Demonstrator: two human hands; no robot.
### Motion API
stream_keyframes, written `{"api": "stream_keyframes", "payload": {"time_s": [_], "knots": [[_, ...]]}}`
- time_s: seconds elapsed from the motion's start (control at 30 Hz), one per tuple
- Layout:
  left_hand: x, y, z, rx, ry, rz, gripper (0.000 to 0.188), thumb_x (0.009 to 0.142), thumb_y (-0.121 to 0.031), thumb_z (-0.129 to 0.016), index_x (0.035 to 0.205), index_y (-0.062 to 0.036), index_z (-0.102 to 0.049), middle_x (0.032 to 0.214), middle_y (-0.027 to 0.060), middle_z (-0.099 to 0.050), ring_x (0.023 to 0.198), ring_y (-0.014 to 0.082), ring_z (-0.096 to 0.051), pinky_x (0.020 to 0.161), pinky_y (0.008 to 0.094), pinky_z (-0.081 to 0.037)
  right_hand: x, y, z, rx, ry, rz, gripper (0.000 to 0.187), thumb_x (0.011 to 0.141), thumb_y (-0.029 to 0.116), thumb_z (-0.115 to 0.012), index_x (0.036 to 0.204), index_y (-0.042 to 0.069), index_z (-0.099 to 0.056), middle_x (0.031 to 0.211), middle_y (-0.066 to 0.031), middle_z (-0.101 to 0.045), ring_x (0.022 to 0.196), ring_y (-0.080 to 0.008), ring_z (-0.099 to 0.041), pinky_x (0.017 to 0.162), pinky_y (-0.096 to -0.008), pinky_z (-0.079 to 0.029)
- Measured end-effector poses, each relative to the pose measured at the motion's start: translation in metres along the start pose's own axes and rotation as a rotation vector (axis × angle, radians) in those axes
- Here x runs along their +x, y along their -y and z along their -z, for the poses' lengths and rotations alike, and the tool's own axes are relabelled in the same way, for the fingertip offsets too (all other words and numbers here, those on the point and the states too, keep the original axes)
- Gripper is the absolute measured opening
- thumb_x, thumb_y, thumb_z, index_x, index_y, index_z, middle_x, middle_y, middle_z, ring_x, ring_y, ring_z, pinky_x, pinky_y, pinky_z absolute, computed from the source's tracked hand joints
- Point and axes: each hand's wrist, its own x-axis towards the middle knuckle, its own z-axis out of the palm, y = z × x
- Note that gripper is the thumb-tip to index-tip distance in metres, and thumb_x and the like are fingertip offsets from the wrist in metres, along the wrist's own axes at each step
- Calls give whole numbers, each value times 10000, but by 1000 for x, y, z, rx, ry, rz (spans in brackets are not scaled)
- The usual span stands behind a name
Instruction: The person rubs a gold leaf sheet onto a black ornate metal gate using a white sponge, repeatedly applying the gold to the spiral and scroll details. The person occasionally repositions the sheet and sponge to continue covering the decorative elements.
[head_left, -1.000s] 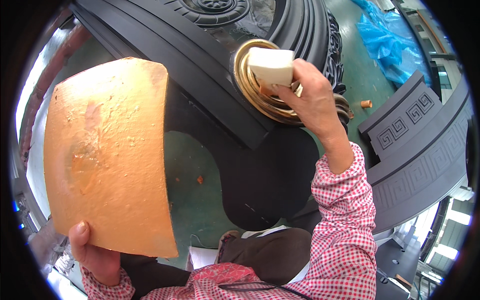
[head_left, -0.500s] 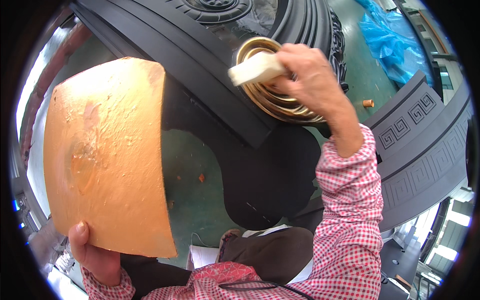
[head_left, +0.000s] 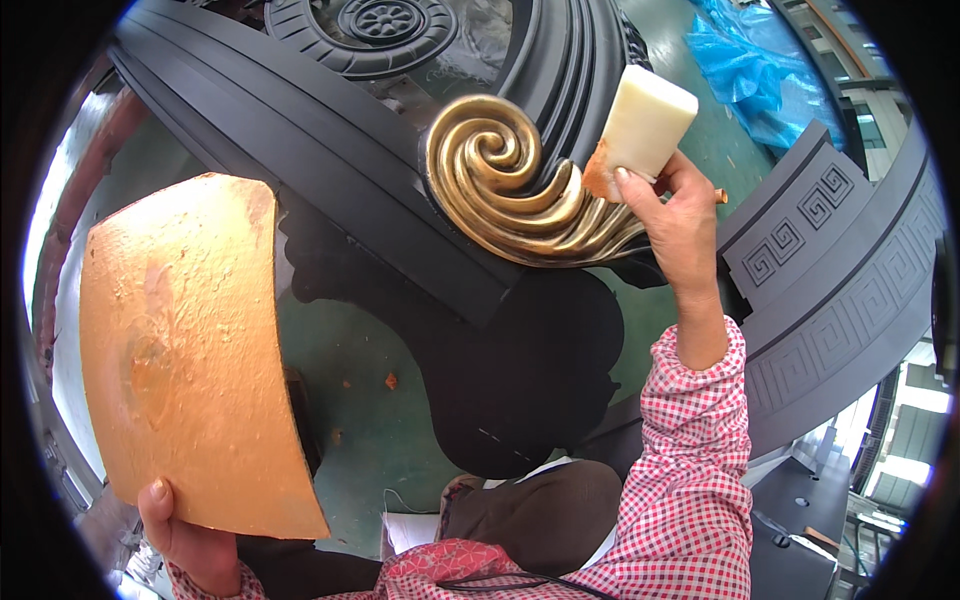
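My left hand (head_left: 190, 540) grips the lower edge of a slightly curved board (head_left: 190, 360) coated in gold-orange paint, thumb on top and the other fingers hidden underneath. In my right hand (head_left: 685, 215) is a cream sponge block (head_left: 650, 115), pinched with the thumb on its broad face. Orange-brown paint stains the sponge's lower corner. Just left of it lies a carved scroll (head_left: 490, 180) with a shiny gold finish and dark grooves. The sponge overlaps the scroll's right side in view; I cannot tell whether they touch.
Black moulded frame pieces (head_left: 320, 170) surround the scroll, with a round rosette (head_left: 385, 20) at the top. Grey curved panels with key patterns (head_left: 800, 225) stand at right. Blue plastic sheeting (head_left: 745, 75) lies at the far right. Orange crumbs (head_left: 391, 381) dot the green floor.
My right hand has moved right and turned the sponge upward, uncovering the scroll's spiral. The whole view has shifted a little. My left hand keeps its hold on the board.
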Motion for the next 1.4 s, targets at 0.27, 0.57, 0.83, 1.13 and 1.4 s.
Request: {"api": "stream_keyframes", "payload": {"time_s": [0.27,0.57,0.83,1.13,1.4], "knots": [[-3,-7,2,24,-114,1,640,800,-269,-521,1329,19,-305,1268,176,-475,1127,270,-512,926,375,-444,0,-3,1,280,-81,-2,318,840,132,-577,1099,-52,-552,1006,-86,-619,905,-128,-589,840,-280,-454],[11,-8,20,40,-40,24,600,847,-298,-493,1320,29,-321,1256,164,-493,1126,254,-510,936,366,-428,-2,-21,0,687,58,-113,368,830,191,-545,1124,-29,-520,1029,-113,-612,964,-215,-602,909,-351,-431],[26,-16,-24,160,-261,138,835,684,-294,-608,1383,-18,-246,1336,184,-393,1209,350,-405,1007,487,-325,-1,-34,-1,570,120,-148,417,840,218,-498,1156,-54,-473,1030,-166,-610,1001,-311,-603,960,-420,-410],[31,-15,-11,144,-210,166,829,694,-269,-615,1385,-11,-237,1339,196,-385,1212,359,-399,1011,493,-318,-16,1,-27,90,76,-165,260,803,97,-615,1026,-35,-600,982,-79,-639,805,-105,-600,730,-243,-486],[28,-14,-16,126,-207,165,831,697,-266,-619,1381,6,-234,1335,200,-391,1210,359,-401,1015,487,-315,-5,-9,-49,-514,104,393,260,682,139,-738,708,35,-501,634,-74,-467,564,-246,-488,542,-359,-382]]}}
